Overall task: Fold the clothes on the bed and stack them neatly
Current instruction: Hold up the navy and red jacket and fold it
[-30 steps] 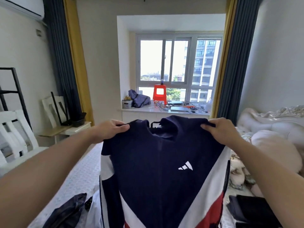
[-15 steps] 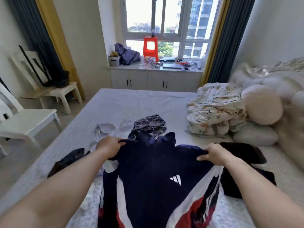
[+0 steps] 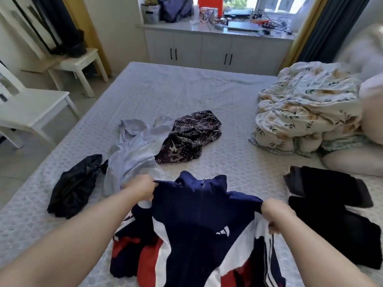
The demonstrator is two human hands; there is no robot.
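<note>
hands gripping soft navy jacket (image 3: 192, 230)

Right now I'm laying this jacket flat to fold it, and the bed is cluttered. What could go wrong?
The navy jacket lies bunched, its left sleeve crumpled under it, so creases may get folded in. Its left shoulder, held by the left hand, touches the light blue shirt, which could get dragged along.
</note>
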